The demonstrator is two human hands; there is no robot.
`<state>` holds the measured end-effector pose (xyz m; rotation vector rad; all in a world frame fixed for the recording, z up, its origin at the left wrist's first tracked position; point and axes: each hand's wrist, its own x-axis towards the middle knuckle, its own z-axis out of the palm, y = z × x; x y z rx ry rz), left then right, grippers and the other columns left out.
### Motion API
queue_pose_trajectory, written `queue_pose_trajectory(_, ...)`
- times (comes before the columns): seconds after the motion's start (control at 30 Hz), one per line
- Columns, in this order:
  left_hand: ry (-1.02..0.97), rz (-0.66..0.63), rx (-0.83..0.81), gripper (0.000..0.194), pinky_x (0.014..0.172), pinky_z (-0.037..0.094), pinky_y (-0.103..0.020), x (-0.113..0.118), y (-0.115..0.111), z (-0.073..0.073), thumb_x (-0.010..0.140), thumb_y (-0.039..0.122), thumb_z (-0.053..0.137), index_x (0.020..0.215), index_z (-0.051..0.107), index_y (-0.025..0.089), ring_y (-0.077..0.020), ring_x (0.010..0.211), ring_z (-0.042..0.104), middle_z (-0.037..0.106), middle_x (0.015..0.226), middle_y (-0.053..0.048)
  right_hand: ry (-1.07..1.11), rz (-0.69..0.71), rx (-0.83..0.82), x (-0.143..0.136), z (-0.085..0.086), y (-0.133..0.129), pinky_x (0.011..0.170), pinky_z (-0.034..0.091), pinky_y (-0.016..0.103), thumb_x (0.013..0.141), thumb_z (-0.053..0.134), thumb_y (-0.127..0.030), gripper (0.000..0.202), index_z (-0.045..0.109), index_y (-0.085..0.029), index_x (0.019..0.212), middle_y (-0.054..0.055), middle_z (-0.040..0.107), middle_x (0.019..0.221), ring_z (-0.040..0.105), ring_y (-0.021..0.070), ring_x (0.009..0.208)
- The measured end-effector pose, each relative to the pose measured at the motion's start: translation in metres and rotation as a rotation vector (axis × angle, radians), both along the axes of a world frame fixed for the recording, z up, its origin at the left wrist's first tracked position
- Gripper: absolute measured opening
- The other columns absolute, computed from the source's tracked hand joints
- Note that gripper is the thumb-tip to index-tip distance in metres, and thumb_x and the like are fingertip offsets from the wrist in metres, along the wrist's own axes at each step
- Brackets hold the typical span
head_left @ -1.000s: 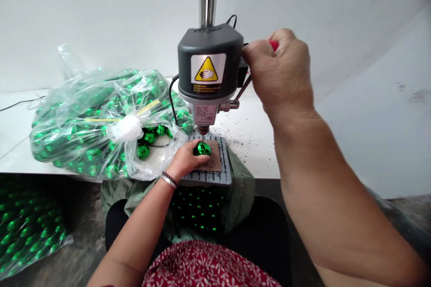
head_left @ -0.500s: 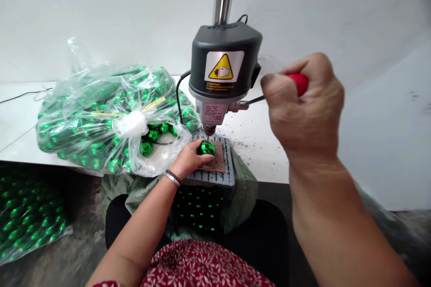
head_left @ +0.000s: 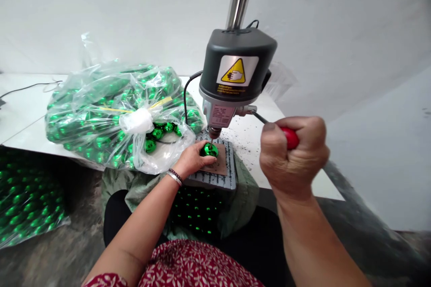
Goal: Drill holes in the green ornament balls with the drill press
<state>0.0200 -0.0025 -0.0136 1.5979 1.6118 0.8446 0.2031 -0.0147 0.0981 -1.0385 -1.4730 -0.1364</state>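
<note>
My left hand (head_left: 195,158) grips a shiny green ball (head_left: 211,150) on a brown board (head_left: 218,167), thumb in front and fingers behind. Directly above it is the bit of a bench drill press (head_left: 237,65); its tip meets the top of the ball, though how deep it goes I cannot tell. My right hand (head_left: 294,157) is wrapped round the red knob (head_left: 290,138) of the drill's feed lever (head_left: 260,117). The brown board lies on the grey metal base (head_left: 230,179) of the drill.
A clear plastic bag (head_left: 136,121) full of green balls lies left of the drill on the white table (head_left: 20,121). Another bag of green balls (head_left: 30,197) is lower left. More green balls (head_left: 198,210) show below the base, beside green cloth (head_left: 244,193). Dark shavings litter the table.
My right hand has pulled the lever knob downward, and the drill bit has come down onto the ball. My left hand keeps its hold. The whole view has shifted and tilted slightly.
</note>
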Motion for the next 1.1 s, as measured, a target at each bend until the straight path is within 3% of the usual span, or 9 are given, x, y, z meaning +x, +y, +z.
queue_pose_trajectory(0.33, 0.021, -0.010, 0.014, 0.057, 0.103, 0.052, -0.037, 0.000, -0.003, -0.001, 0.075, 0.036, 0.079, 0.129, 0.069, 0.022, -0.0269, 0.109, 0.070, 0.077, 0.116, -0.005, -0.006, -0.039, 0.134, -0.003, -0.031, 0.001, 0.059, 0.047, 0.025, 0.089, 0.056, -0.028, 0.007, 0.053, -0.024, 0.085, -0.002, 0.059, 0.073, 0.057, 0.0105, 0.062)
queue_pose_trajectory(0.6, 0.054, -0.017, 0.031, 0.058, 0.100, 0.053, -0.037, 0.000, -0.002, 0.000, 0.075, 0.035, 0.079, 0.131, 0.068, 0.021, -0.0272, 0.107, 0.070, 0.076, 0.118, -0.006, -0.009, 0.042, 0.182, -0.005, -0.044, -0.002, 0.058, 0.042, 0.023, 0.090, 0.055, -0.023, 0.010, 0.049, -0.022, 0.082, -0.004, 0.056, 0.068, 0.054, 0.0076, 0.059)
queue_pose_trajectory(0.67, 0.052, -0.019, 0.025, 0.060, 0.101, 0.052, -0.038, 0.000, -0.002, 0.000, 0.075, 0.035, 0.079, 0.132, 0.067, 0.021, -0.0275, 0.109, 0.069, 0.076, 0.120, -0.007, 0.010, 0.024, 0.189, -0.005, -0.035, 0.000, 0.058, 0.041, 0.022, 0.089, 0.056, -0.024, 0.010, 0.049, -0.021, 0.081, -0.004, 0.056, 0.068, 0.052, 0.0075, 0.059)
queue_pose_trajectory(0.77, 0.042, -0.007, 0.016, 0.062, 0.104, 0.051, -0.040, 0.001, -0.004, 0.001, 0.074, 0.034, 0.079, 0.133, 0.066, 0.020, -0.0282, 0.111, 0.069, 0.075, 0.122, -0.008, 0.088, -0.010, 0.123, -0.006, 0.003, 0.012, 0.054, 0.034, 0.024, 0.085, 0.060, -0.030, 0.016, 0.051, -0.020, 0.077, -0.004, 0.051, 0.065, 0.045, 0.0080, 0.055)
queue_pose_trajectory(0.87, -0.002, -0.020, 0.015, 0.060, 0.103, 0.051, -0.039, 0.001, -0.008, 0.000, 0.074, 0.032, 0.079, 0.131, 0.067, 0.021, -0.0270, 0.108, 0.069, 0.075, 0.119, -0.006, 0.197, 0.040, -0.230, -0.011, 0.053, 0.029, 0.053, 0.027, 0.025, 0.084, 0.062, -0.029, 0.022, 0.046, -0.020, 0.072, -0.007, 0.039, 0.059, 0.033, 0.0072, 0.052)
queue_pose_trajectory(0.93, -0.056, -0.038, 0.047, 0.061, 0.106, 0.050, -0.039, 0.000, -0.013, 0.000, 0.072, 0.028, 0.079, 0.132, 0.066, 0.021, -0.0270, 0.112, 0.068, 0.073, 0.122, -0.006, 0.221, -0.005, -0.355, -0.014, 0.077, 0.038, 0.058, 0.029, 0.026, 0.086, 0.063, -0.022, 0.025, 0.044, -0.019, 0.069, -0.008, 0.035, 0.058, 0.029, 0.0062, 0.054)
queue_pose_trajectory(1.0, -0.085, -0.094, 0.099, 0.063, 0.110, 0.048, -0.040, -0.004, -0.021, 0.000, 0.070, 0.021, 0.078, 0.131, 0.066, 0.021, -0.0279, 0.117, 0.066, 0.072, 0.127, -0.008, 0.220, -0.042, -0.393, -0.016, 0.087, 0.043, 0.062, 0.031, 0.026, 0.087, 0.063, -0.017, 0.026, 0.044, -0.018, 0.069, -0.008, 0.036, 0.058, 0.030, 0.0058, 0.057)
queue_pose_trajectory(1.1, -0.039, -0.263, 0.174, 0.063, 0.113, 0.046, -0.043, -0.016, -0.038, 0.003, 0.067, 0.017, 0.080, 0.129, 0.069, 0.020, -0.0301, 0.122, 0.064, 0.071, 0.130, -0.011, 0.217, -0.060, -0.405, -0.017, 0.086, 0.043, 0.065, 0.031, 0.027, 0.088, 0.063, -0.015, 0.024, 0.046, -0.017, 0.071, -0.008, 0.038, 0.060, 0.031, 0.0054, 0.059)
